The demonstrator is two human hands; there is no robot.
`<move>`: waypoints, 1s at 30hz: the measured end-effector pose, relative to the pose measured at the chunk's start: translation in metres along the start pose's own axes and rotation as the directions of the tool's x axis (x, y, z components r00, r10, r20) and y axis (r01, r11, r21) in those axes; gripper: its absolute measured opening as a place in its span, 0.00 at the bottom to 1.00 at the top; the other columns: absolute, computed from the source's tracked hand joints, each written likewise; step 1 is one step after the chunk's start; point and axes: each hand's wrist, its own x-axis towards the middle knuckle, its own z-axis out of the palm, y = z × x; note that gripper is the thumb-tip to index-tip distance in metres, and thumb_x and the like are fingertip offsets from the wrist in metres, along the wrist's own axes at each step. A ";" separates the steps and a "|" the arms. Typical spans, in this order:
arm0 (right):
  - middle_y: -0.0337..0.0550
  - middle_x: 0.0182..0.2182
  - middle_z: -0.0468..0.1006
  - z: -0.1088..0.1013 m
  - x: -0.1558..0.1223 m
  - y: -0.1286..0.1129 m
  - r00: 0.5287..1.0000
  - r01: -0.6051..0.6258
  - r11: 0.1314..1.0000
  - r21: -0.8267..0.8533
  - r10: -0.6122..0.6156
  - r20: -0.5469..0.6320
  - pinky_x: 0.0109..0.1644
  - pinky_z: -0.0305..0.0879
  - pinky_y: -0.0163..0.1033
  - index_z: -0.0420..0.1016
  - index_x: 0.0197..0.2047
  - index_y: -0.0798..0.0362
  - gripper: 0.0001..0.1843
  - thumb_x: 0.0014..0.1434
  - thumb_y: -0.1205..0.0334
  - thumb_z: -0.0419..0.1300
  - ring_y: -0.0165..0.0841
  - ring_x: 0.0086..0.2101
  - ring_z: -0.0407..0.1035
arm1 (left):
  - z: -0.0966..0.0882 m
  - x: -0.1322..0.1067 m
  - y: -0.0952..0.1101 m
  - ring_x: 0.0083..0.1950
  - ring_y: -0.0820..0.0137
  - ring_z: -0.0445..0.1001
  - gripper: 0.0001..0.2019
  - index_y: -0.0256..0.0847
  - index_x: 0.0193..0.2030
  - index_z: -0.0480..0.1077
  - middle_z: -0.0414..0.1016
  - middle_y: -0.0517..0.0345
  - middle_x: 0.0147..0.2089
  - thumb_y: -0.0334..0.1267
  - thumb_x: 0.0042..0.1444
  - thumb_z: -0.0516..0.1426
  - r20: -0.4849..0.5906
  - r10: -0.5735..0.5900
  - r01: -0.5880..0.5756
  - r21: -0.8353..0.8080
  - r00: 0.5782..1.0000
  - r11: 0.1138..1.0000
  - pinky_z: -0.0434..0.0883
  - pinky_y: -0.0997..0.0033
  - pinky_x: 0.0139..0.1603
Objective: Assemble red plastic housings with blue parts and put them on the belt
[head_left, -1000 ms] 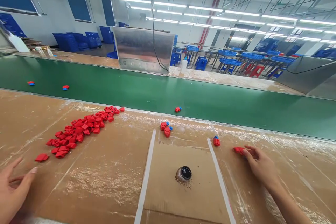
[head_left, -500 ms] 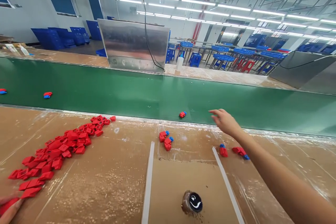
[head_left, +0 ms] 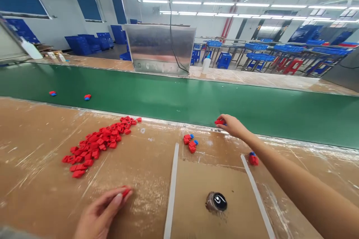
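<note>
My left hand point(head_left: 102, 211) is closed in a pinch on a small red plastic piece point(head_left: 126, 191) above the table's front. At the near edge of the green conveyor belt, my right hand point(head_left: 232, 125) pinches a red-and-blue piece point(head_left: 220, 122), its blue part mostly covered by the fingers. Left of centre lies a long heap of loose red pieces point(head_left: 98, 142). Two red-and-blue pieces point(head_left: 192, 146) rest side by side below my right hand. Under my right forearm sits another red-and-blue piece point(head_left: 253, 159).
A small pot of dark, glossy liquid point(head_left: 219, 201) stands on a cardboard sheet point(head_left: 196, 179) between white strips. The green belt point(head_left: 134, 89) crosses behind, carrying two red-and-blue pieces point(head_left: 87, 97) at left. Beyond it are a metal panel point(head_left: 159, 48) and a white bottle point(head_left: 206, 64).
My left hand has come in from the left edge with its red piece. My right hand has lowered and closed on the red-and-blue piece at the belt's edge. The view has turned left.
</note>
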 end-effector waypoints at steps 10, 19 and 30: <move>0.47 0.38 0.78 0.003 -0.228 -0.009 0.973 -0.221 0.696 0.683 0.204 0.107 0.40 0.68 0.39 0.76 0.42 0.53 0.25 0.55 0.39 0.63 0.38 0.38 0.72 | 0.096 -0.029 -0.024 0.48 0.69 0.76 0.19 0.43 0.48 0.78 0.81 0.53 0.45 0.39 0.47 0.70 0.479 -0.049 0.101 -0.082 0.876 0.992 0.72 0.80 0.46; 0.44 0.33 0.77 0.013 -0.298 -0.020 0.918 -0.340 0.499 0.797 0.360 0.166 0.39 0.69 0.41 0.79 0.43 0.54 0.27 0.54 0.38 0.63 0.35 0.31 0.69 | 0.144 -0.062 -0.064 0.44 0.67 0.74 0.21 0.39 0.50 0.76 0.80 0.51 0.42 0.42 0.49 0.68 0.595 -0.009 -0.011 0.030 0.804 0.999 0.71 0.70 0.47; 0.49 0.42 0.78 -0.007 -0.286 -0.050 0.986 -0.161 0.685 0.711 0.133 0.096 0.47 0.71 0.43 0.73 0.48 0.52 0.19 0.63 0.46 0.60 0.38 0.41 0.74 | 0.136 -0.074 -0.074 0.46 0.65 0.74 0.15 0.43 0.51 0.74 0.78 0.54 0.42 0.43 0.58 0.61 0.652 0.060 -0.108 0.035 0.756 0.994 0.71 0.70 0.46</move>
